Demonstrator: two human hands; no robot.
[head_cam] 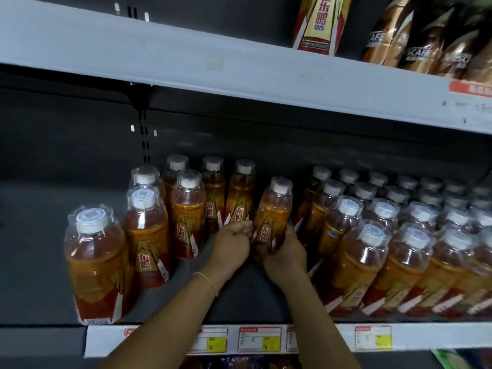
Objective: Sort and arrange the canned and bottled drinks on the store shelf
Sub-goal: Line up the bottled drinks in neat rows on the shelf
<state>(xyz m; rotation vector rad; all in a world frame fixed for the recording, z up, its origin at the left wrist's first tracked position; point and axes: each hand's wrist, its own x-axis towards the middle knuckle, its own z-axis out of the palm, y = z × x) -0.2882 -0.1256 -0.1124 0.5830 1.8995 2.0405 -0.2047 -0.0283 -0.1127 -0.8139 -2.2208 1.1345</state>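
Note:
Orange drink bottles with white caps and red-gold labels stand on a dark shelf (40, 262). One bottle (274, 214) stands in the gap between two groups, and my right hand (286, 255) grips its lower part from the right. My left hand (233, 242) is at its left side, fingers curled against the label's lower edge. A loose group of bottles (146, 230) stands to the left, one of them alone at the front (95, 265). Packed rows of the same bottles (386, 235) fill the right side.
The upper shelf board (239, 70) hangs close above the caps and carries a taller bottle (319, 22) and brown coffee bottles (426, 35). Price tags (259, 339) line the front rail. The left part of the shelf floor holds no bottles.

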